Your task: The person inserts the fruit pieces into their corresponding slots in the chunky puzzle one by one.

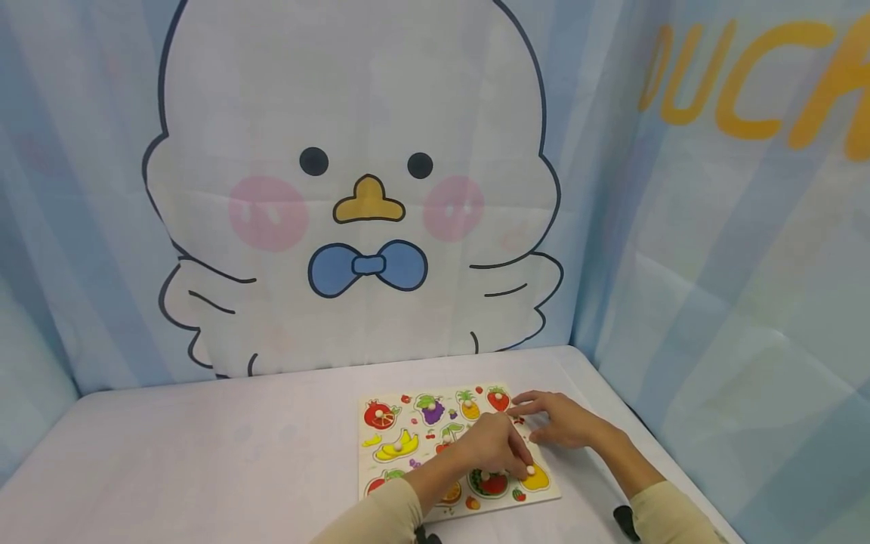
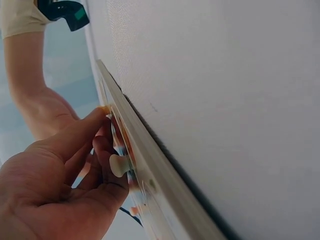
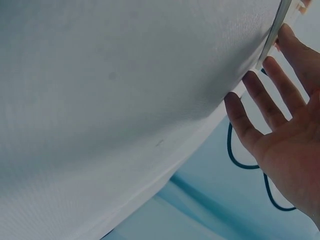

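A fruit peg puzzle board (image 1: 367,468) lies on the white-covered table, its pieces fitted with small round knobs. My left hand (image 1: 491,446) reaches across it to the near right corner. There, its curled fingers pinch at a yellow fruit puzzle piece (image 1: 538,480); the exact grip is partly hidden. In the left wrist view, a pale knob (image 2: 119,165) stands beside the fingers. My right hand (image 1: 563,420) is at the board's right side with fingers spread, fingertips by the edge. The watermelon piece (image 1: 488,483) lies just left of the yellow one.
Banana (image 1: 397,446), grape (image 1: 430,409), pineapple (image 1: 468,406) and strawberry (image 1: 498,398) pieces sit in the board. White tablecloth (image 1: 204,461) extends leftward. A duck-printed curtain (image 1: 367,325) hangs behind, another curtain (image 1: 741,302) at the right. A dark cable (image 3: 232,150) shows in the right wrist view.
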A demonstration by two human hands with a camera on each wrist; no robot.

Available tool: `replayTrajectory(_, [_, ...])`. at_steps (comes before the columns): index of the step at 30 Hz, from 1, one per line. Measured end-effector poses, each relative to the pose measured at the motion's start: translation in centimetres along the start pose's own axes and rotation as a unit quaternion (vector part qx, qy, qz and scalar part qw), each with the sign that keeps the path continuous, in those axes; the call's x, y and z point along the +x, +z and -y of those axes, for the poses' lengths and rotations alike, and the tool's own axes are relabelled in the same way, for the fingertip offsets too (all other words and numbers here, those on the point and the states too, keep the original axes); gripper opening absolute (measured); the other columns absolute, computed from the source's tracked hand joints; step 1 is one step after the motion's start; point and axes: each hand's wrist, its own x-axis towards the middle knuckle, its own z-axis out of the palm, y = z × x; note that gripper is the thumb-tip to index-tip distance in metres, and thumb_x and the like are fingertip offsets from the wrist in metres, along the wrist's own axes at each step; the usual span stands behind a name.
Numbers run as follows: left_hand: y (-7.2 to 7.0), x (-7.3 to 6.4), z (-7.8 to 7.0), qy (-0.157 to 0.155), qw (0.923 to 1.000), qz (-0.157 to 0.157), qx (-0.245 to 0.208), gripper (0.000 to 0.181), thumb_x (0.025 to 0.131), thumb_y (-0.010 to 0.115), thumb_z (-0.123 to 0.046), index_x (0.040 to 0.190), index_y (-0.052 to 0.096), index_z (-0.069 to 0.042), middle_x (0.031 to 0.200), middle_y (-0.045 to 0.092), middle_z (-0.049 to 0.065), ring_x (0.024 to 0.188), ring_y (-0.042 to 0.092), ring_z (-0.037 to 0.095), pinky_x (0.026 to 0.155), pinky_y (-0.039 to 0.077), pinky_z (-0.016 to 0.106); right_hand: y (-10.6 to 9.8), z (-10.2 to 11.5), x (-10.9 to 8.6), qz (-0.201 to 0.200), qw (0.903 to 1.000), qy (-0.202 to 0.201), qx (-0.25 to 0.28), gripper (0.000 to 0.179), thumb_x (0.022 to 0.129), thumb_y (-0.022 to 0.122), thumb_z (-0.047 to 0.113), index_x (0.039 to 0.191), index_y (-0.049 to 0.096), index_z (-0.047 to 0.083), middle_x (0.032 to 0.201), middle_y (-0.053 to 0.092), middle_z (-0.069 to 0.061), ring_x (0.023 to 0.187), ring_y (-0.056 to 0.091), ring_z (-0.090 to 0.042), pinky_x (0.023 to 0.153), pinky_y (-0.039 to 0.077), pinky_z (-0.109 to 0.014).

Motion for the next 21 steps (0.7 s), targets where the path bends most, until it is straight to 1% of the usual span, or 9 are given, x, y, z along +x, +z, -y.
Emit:
replayTrajectory(3, [-0.4, -0.2, 0.1, 0.009, 0.9998, 0.011, -0.012, 0.007, 0.082, 0.087, -0.005, 0.086, 0.083, -0.01, 0.075, 0.077, -0.004, 0.067, 0.062, 0.002, 0.065, 0.05, 0.015, 0.0, 0.0, 0.0, 0.0, 1.0, -0.001, -0.002, 0.046, 0.088, 0.079, 0.005, 0.132, 0.073, 0.015, 0.146, 0.061, -0.013, 0.137, 0.051, -0.047, 0.11, 0.038, -0.071])
replayTrajectory(7, [-1.1, -0.6, 0.5, 0.022, 0.9994, 0.019, -0.021, 0.011, 0.082, 0.086, -0.004, 0.091, 0.083, -0.009, 0.075, 0.075, -0.005, 0.065, 0.06, 0.004, 0.062, 0.048, 0.015, -0.1, -0.1, 0.1, 0.0, 0.9999, -0.012, -0.008, 0.045, 0.089, 0.079, 0.007, 0.133, 0.072, 0.014, 0.147, 0.06, -0.014, 0.137, 0.051, -0.046, 0.11, 0.039, -0.071])
replayTrajectory(11, [-1.8, -1.3, 1.1, 0.036, 0.9991, 0.02, -0.003, 0.012, 0.083, 0.086, -0.007, 0.094, 0.082, -0.011, 0.072, 0.07, -0.009, 0.064, 0.058, 0.003, 0.062, 0.047, 0.016, -0.2, -0.1, 0.1, 0.002, 0.9998, -0.016, -0.008, 0.046, 0.09, 0.079, 0.008, 0.134, 0.071, 0.013, 0.148, 0.059, -0.014, 0.137, 0.05, -0.047, 0.11, 0.039, -0.071])
replayTrajectory(13, [-2.3, -2.0, 1.4, 0.04, 0.9989, 0.021, 0.009, 0.011, 0.084, 0.086, -0.008, 0.094, 0.082, -0.012, 0.072, 0.069, -0.011, 0.065, 0.058, 0.002, 0.062, 0.048, 0.016, -0.2, -0.1, 0.0, 0.003, 0.9999, -0.013, -0.007, 0.046, 0.09, 0.078, 0.008, 0.135, 0.071, 0.014, 0.149, 0.059, -0.014, 0.138, 0.05, -0.047, 0.11, 0.038, -0.071])
replayTrajectory(16, [-3.2, -3.6, 1.9, 0.045, 0.9984, 0.024, 0.025, 0.01, 0.087, 0.084, -0.01, 0.096, 0.082, -0.013, 0.073, 0.068, -0.013, 0.067, 0.06, 0.001, 0.065, 0.05, 0.016, -0.1, 0.0, 0.0, 0.004, 0.9999, -0.011, -0.008, 0.045, 0.09, 0.078, 0.01, 0.134, 0.071, 0.015, 0.148, 0.059, -0.013, 0.138, 0.051, -0.046, 0.111, 0.039, -0.069])
replayTrajectory(18, [-3.8, -4.8, 2.2, 0.053, 0.9972, 0.023, 0.047, 0.009, 0.09, 0.082, -0.012, 0.099, 0.082, -0.015, 0.076, 0.069, -0.014, 0.069, 0.06, 0.0, 0.067, 0.051, 0.016, -0.1, 0.0, -0.1, 0.003, 0.9999, -0.01, -0.009, 0.043, 0.091, 0.077, 0.01, 0.133, 0.072, 0.015, 0.147, 0.06, -0.013, 0.137, 0.052, -0.045, 0.111, 0.04, -0.068])
replayTrajectory(21, [-4.7, -6.8, 2.5, 0.078, 0.9927, 0.021, 0.09, 0.012, 0.093, 0.077, -0.013, 0.104, 0.082, -0.017, 0.083, 0.071, -0.017, 0.074, 0.06, -0.004, 0.071, 0.052, 0.015, 0.0, 0.4, -0.4, -0.007, 0.9999, -0.001, -0.008, 0.039, 0.093, 0.075, 0.009, 0.131, 0.073, 0.016, 0.145, 0.062, -0.013, 0.135, 0.054, -0.044, 0.111, 0.041, -0.066])
